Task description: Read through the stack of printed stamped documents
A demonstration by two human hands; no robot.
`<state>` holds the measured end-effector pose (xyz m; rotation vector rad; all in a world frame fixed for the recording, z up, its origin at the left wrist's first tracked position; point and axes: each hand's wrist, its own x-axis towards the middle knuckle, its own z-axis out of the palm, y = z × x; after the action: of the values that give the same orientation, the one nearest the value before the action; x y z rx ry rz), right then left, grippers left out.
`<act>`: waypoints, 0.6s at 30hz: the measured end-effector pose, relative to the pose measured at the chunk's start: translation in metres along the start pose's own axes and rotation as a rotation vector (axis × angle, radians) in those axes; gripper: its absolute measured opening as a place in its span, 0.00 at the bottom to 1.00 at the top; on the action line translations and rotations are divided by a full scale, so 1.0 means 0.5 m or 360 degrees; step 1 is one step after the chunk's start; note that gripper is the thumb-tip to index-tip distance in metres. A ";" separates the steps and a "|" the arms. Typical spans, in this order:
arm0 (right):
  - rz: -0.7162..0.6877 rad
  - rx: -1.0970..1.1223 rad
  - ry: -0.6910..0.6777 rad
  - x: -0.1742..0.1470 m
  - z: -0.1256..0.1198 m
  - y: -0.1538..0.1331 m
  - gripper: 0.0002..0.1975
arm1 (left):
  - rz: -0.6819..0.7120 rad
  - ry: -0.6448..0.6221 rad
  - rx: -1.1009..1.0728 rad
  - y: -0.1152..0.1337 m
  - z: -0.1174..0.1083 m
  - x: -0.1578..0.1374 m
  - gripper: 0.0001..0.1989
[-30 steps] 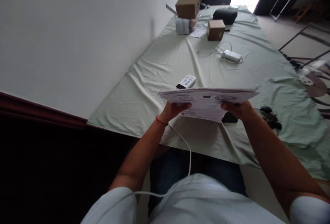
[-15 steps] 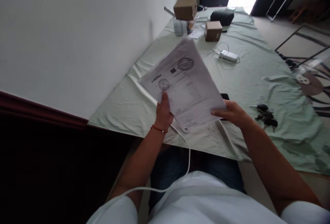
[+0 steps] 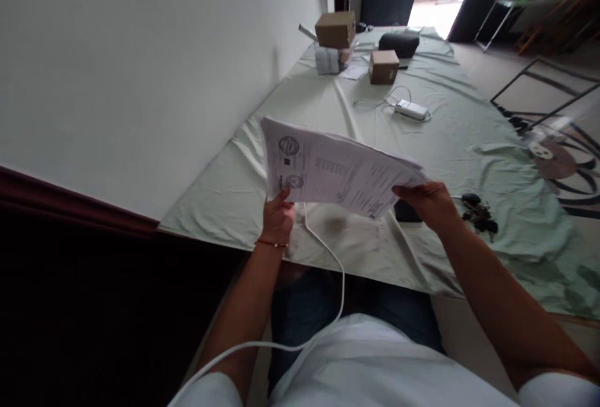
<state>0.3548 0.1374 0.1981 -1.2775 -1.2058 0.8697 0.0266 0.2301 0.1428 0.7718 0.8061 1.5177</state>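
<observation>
A stack of printed papers point(image 3: 337, 169) with round stamps and a small square code is held up above the cloth-covered table. My left hand point(image 3: 279, 216) grips its lower left corner, thumb on the front sheet. At the right end, my right hand point(image 3: 429, 204) pinches the edge of the sheets. The stack is tilted and slightly bowed, and its top edge shows several layers. Partly hidden behind the papers and my right hand lies a flat black object point(image 3: 407, 212). A white cable point(image 3: 335, 257) runs from under the papers down over my lap.
A bunch of keys point(image 3: 480, 214) lies on the green cloth point(image 3: 469, 132) to the right. Farther back are a white power strip point(image 3: 411, 110), a small carton point(image 3: 384, 68), a larger carton point(image 3: 335, 29) and a black case point(image 3: 398, 45). The wall point(image 3: 164, 69) borders the left side.
The stack has turned from a slant to lying nearly sideways and tipped flatter. My left hand has moved left and slightly down with its corner; my right hand has shifted slightly right.
</observation>
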 end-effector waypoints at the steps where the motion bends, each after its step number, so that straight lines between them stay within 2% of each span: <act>1: -0.0019 -0.0076 -0.0016 0.000 -0.011 -0.003 0.13 | 0.0070 -0.0034 0.0037 0.011 -0.017 0.008 0.23; 4: -0.0060 -0.0241 -0.0155 -0.007 -0.035 -0.004 0.12 | 0.0185 -0.0147 0.0173 0.032 -0.054 0.018 0.25; 9: -0.0045 -0.0303 -0.0565 -0.011 -0.032 0.011 0.18 | 0.0015 -0.0398 0.0782 0.030 -0.071 0.005 0.20; 11: -0.0057 -0.0327 -0.0591 -0.005 -0.021 0.015 0.22 | 0.0011 -0.0433 0.0855 0.029 -0.069 0.005 0.23; 14: -0.0034 -0.0360 -0.0643 0.006 -0.002 0.017 0.22 | -0.0023 -0.0430 0.0825 0.031 -0.063 0.014 0.26; 18: 0.0073 -0.0198 -0.0567 0.016 0.004 0.023 0.22 | -0.0162 -0.0475 0.0774 0.040 -0.064 0.027 0.20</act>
<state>0.3564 0.1470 0.1881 -1.2876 -1.5350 1.1028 -0.0121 0.2402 0.1426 1.2614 0.9816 1.0878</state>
